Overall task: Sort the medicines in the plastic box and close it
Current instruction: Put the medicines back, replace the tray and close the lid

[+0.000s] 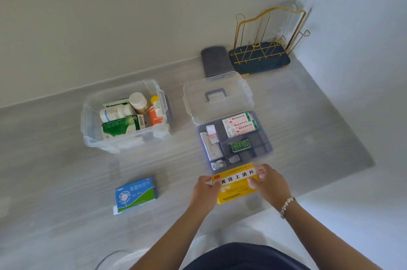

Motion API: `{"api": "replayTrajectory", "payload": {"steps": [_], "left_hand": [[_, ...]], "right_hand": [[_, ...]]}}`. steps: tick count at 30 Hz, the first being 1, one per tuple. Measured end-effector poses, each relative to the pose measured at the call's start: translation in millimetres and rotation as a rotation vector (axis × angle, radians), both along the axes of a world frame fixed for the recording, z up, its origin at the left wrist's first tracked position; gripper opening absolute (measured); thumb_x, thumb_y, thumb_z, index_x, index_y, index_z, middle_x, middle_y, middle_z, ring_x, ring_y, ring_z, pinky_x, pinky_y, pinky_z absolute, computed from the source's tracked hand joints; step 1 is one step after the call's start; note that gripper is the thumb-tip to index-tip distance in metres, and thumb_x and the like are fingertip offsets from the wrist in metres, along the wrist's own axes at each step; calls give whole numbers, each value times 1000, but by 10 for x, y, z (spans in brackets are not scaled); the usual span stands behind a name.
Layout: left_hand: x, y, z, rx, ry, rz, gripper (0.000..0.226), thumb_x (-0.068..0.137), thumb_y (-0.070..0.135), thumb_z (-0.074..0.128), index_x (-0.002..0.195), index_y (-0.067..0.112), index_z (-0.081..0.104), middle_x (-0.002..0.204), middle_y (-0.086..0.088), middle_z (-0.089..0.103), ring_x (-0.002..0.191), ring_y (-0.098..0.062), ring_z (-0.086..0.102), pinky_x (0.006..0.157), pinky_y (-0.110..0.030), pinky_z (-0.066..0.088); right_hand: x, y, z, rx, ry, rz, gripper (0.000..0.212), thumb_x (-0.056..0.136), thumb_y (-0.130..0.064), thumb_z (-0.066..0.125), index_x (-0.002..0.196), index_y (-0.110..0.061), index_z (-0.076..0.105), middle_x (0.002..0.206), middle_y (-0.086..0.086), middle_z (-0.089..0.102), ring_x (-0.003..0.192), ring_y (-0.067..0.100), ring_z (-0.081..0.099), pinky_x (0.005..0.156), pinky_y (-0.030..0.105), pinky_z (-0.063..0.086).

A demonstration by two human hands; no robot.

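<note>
While the yellow box (pixel 236 183) is pinched at its ends by the left hand (pixel 206 190) and right hand (pixel 272 183), it is best kept level; a free slot in the tray (pixel 267 150) is sought.

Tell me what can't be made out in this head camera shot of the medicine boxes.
- Yellow medicine box: both ends covered by the left hand and right hand gripping it.
- Green packet in the divided tray: print too small to read.
- Clear tub: lower items hidden under the bottles and the green-and-white carton.
- Blue medicine box: small print blurred.
- Forearms: cut off by the bottom edge.
</note>
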State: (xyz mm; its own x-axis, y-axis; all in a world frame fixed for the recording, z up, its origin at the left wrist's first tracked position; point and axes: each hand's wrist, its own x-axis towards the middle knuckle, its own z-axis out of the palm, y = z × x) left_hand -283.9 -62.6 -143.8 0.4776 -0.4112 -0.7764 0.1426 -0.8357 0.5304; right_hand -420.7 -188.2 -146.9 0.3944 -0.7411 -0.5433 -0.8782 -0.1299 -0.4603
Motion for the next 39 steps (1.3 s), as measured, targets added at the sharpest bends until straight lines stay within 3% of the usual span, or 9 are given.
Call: {"api": "replayTrajectory", "payload": {"steps": [5, 9, 11, 16, 22, 26, 31, 34, 39], "left_hand": [[-106, -10, -20, -25, -43, 29, 31, 91, 31, 48, 114, 14, 58, 104, -4, 70, 73, -15, 62, 56, -24, 43], [-136, 22, 22, -48, -93, 111, 21, 93, 28, 50, 112, 19, 52, 99, 2, 68, 64, -5, 58, 45, -16, 39], [-128, 66, 49, -87, -93, 175, 21, 92, 26, 52, 112, 18, 51, 99, 2, 68, 70, -5, 61, 50, -18, 46], [6, 223, 197, -214, -109, 318, 18, 89, 22, 59, 105, 24, 52, 83, 11, 68, 76, -5, 65, 54, -16, 46], [325, 414, 508, -340, -218, 386, 19, 87, 18, 61, 102, 27, 53, 83, 13, 67, 78, -1, 63, 48, -4, 45], [601, 556, 653, -362, -282, 404, 23, 88, 22, 61, 109, 26, 54, 95, 5, 69, 88, -12, 65, 65, -15, 49], [992, 728, 767, -398, -314, 437, 30, 86, 20, 63, 116, 21, 59, 96, 0, 70, 91, -17, 66, 78, -27, 53], [1264, 823, 839, -410, -348, 434, 32, 86, 21, 63, 118, 19, 60, 95, -2, 70, 91, -18, 66, 83, -34, 54], [1843, 889, 922, -389, -510, 346, 32, 86, 23, 63, 118, 21, 60, 93, 2, 65, 77, 1, 59, 61, -12, 42]], "right_hand": [[-70, -19, -57, 78, -17, 6, 29, 81, -30, 62, 106, -14, 59, 98, 1, 70, 77, 12, 60, 64, 22, 46], [-55, -7, -23, 85, -51, -59, 38, 82, -32, 63, 114, -11, 58, 102, 3, 67, 78, 9, 55, 55, 12, 35], [-30, 22, 27, 82, -88, -99, 34, 83, -32, 63, 111, -13, 58, 101, 3, 67, 77, 10, 56, 54, 11, 33], [98, 129, 250, 88, -295, -227, 11, 81, -29, 67, 86, -23, 59, 78, -5, 67, 69, 0, 60, 53, 15, 38], [456, 283, 536, 164, -546, -356, 8, 78, -21, 70, 80, -26, 64, 79, -10, 70, 72, 0, 66, 56, 11, 48], [760, 387, 654, 170, -598, -320, 15, 80, -22, 69, 93, -16, 68, 85, -3, 73, 78, 4, 68, 61, 15, 50], [1186, 510, 779, 201, -690, -297, 9, 79, -16, 70, 79, -24, 66, 78, -1, 73, 73, 17, 70, 67, 31, 54], [1485, 560, 825, 190, -700, -257, 7, 78, -18, 71, 82, -23, 67, 79, -3, 72, 73, 8, 69, 70, 28, 55], [2099, 562, 882, 163, -697, -188, 11, 76, -20, 73, 86, -16, 67, 85, 6, 73, 80, 17, 69, 71, 31, 55]]}}
